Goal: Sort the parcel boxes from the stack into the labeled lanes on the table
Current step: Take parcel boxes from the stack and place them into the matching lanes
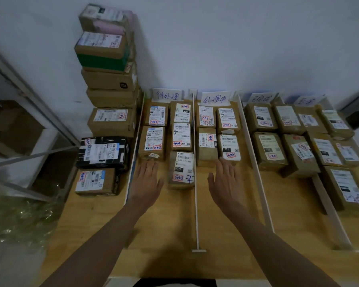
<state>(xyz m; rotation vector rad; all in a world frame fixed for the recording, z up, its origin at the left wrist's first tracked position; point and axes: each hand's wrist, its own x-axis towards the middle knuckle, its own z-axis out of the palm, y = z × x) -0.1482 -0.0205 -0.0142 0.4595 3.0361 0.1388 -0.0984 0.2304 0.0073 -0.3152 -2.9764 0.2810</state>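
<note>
Hovering empty over the surface [232, 230], the left hand [146, 183] and right hand [224, 181] spread flat-fingered beside sorted boxes [181, 169]. The stack [108, 96] towers at the left, against the wall [236, 38]. Its taped cartons look stiff and light, best lifted by opposite sides. Thin dividers [195, 183] fence the lanes.

Behind it all stood a pale, bare wall [236, 38], smudged with a few dark marks low on the left. Off to the left, a grey metal rack frame [19, 83] slanted across the view, brown cartons [10, 125] dim behind its bars. Down in the lower left corner lay crinkled clear plastic wrap [15, 220], catching glints of light.
</note>
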